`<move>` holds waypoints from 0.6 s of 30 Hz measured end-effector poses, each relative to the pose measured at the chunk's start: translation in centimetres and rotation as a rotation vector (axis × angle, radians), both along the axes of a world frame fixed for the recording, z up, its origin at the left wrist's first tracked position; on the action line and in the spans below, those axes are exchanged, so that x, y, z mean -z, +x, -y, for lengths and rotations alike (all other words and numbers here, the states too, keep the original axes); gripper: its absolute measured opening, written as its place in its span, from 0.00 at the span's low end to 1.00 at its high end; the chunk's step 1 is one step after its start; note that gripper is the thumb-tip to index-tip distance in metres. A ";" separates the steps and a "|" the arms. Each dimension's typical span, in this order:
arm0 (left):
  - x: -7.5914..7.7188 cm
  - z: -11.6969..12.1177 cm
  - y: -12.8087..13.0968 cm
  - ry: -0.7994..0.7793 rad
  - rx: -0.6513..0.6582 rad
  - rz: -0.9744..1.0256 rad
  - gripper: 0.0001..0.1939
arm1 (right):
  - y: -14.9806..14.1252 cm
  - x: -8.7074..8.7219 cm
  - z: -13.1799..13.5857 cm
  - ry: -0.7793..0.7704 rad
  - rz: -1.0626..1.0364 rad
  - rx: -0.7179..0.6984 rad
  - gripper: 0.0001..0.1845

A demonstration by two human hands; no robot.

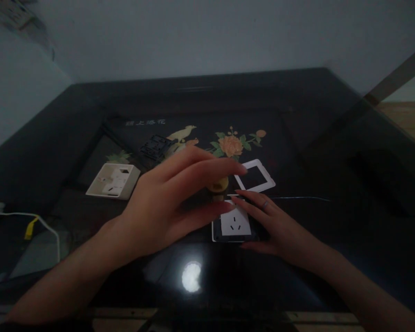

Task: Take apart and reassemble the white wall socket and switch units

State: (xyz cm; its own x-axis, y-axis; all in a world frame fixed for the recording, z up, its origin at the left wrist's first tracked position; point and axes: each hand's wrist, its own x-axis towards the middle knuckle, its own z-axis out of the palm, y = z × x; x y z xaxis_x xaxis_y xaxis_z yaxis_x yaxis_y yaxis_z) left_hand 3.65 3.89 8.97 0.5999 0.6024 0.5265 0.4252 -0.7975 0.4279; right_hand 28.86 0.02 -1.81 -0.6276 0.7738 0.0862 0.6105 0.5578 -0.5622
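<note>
A white wall socket (pixel 235 221) with a dark surround lies face up on the black table. My right hand (pixel 273 223) grips it from the right, with fingertips at its far edge and the thumb by its near edge. A stubby yellow-topped tool (pixel 218 185), which looks like a screwdriver, stands upright at the socket's far left. My left hand (pixel 173 198) is around this tool, index finger and thumb stretched past it. Its tip is hidden. Just beyond my fingers lies a white cover frame (pixel 262 188).
To the left sits an open white back box (pixel 114 180). A black slotted plastic part (pixel 155 146) lies farther back. A white cable (pixel 51 223) with a yellow tag (pixel 31 228) runs along the left side. The glossy black tabletop (pixel 314 152) bears a printed flower and bird.
</note>
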 end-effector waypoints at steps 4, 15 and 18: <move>-0.9 0.6 -0.7 -0.278 0.024 -0.073 0.27 | 0.0 0.1 0.0 -0.002 0.008 0.000 0.47; -0.8 0.2 -0.9 -0.226 0.025 -0.055 0.25 | 0.0 0.0 0.0 0.017 0.012 -0.002 0.47; -1.3 0.3 -1.3 -0.302 0.068 -0.109 0.28 | 0.0 0.1 -0.1 0.011 0.015 0.000 0.48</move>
